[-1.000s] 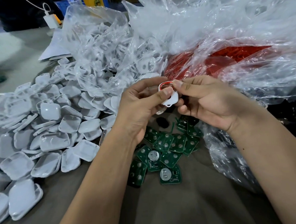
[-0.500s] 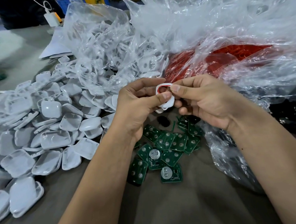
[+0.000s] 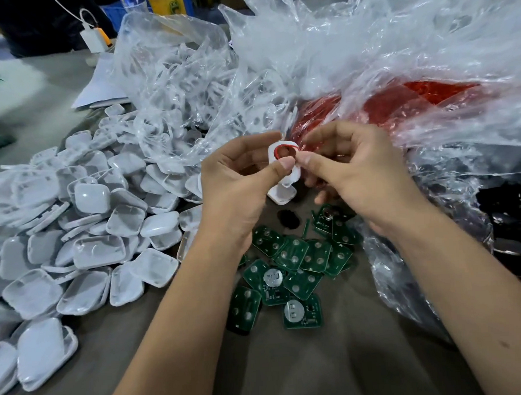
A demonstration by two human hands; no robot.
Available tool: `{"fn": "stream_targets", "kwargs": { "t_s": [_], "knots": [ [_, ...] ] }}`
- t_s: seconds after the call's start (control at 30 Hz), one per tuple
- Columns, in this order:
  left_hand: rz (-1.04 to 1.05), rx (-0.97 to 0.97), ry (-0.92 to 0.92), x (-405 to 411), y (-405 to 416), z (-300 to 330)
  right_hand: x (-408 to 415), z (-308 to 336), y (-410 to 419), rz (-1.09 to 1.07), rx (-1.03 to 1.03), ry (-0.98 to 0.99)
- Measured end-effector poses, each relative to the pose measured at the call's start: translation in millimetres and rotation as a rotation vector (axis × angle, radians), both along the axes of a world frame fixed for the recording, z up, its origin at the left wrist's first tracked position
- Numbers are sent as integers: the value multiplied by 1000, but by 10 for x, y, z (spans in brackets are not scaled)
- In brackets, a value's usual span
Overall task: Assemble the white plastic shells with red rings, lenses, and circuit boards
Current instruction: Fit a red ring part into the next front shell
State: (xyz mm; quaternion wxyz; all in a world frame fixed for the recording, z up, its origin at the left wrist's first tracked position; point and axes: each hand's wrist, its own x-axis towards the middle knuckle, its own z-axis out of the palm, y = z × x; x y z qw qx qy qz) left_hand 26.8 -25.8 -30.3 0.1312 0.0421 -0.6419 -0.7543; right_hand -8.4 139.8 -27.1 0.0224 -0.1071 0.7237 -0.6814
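Lifted slightly, both hands pinch the white shell (image 3: pixel 285 169); right fingers (image 3: pixel 310 160) press its red ring (image 3: pixel 284 151).

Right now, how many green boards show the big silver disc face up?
2. One in the middle of the pile of green boards, one at its near edge. A possible third sits half hidden under the right hand; overlapping boards may hide more.

Shell pile (image 3: pixel 83 233) at nine o'clock on the table (image 3: pixel 322 369); circuit boards (image 3: pixel 290 265) at centre; bagged shells (image 3: pixel 181 89) at twelve; bagged rings (image 3: pixel 399 102) at two.
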Motion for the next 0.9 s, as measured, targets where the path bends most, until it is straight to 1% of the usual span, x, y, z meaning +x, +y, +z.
{"fn": "stream_targets", "kwargs": {
  "t_s": [0.03,0.13,0.2,0.27,0.4,0.47,0.63,0.83,0.9],
  "knots": [
    [29,-62,51,-6,6,-8,3,-13,-15,-25,28,56],
    [19,-151,128,-12,30,-17,15,-17,-22,-38,11,95],
    [7,-158,130,-13,45,-21,21,-10,-18,-64,47,130],
    [10,-167,123,-18,53,-27,33,-6,-27,-94,132,202],
    [10,-156,117,-24,47,-29,77,9,-60,-185,276,423],
    [16,-155,115,-22,53,-28,82,23,-61,-210,342,499],
    [16,-171,121,-26,50,-33,47,10,-58,-187,454,545],
    [-12,-132,109,-21,23,-21,46,30,-35,-143,452,534],
    [-11,-158,110,-19,24,-19,51,36,-37,-129,461,536]
  ]
}}
